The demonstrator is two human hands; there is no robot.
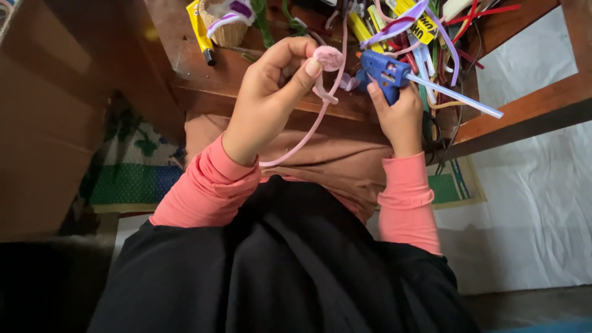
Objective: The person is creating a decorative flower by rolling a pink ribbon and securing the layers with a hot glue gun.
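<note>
My left hand (268,92) pinches a small coiled pink paper rosette (328,57) between thumb and fingers, and a long pink strip (308,129) trails down from it toward my lap. My right hand (398,114) grips a blue hot glue gun (383,72) with a clear glue stick (456,95) poking out to the right. The gun's nozzle points left, close beside the rosette. Both hands are raised above the edge of a brown wooden table (209,74).
A heap of coloured paper strips (425,37), purple, yellow, red and green, covers the tabletop. A small woven basket (225,24) and a yellow tube (200,31) lie at the table's far left. A green patterned mat (132,179) and white sheet (542,197) cover the floor.
</note>
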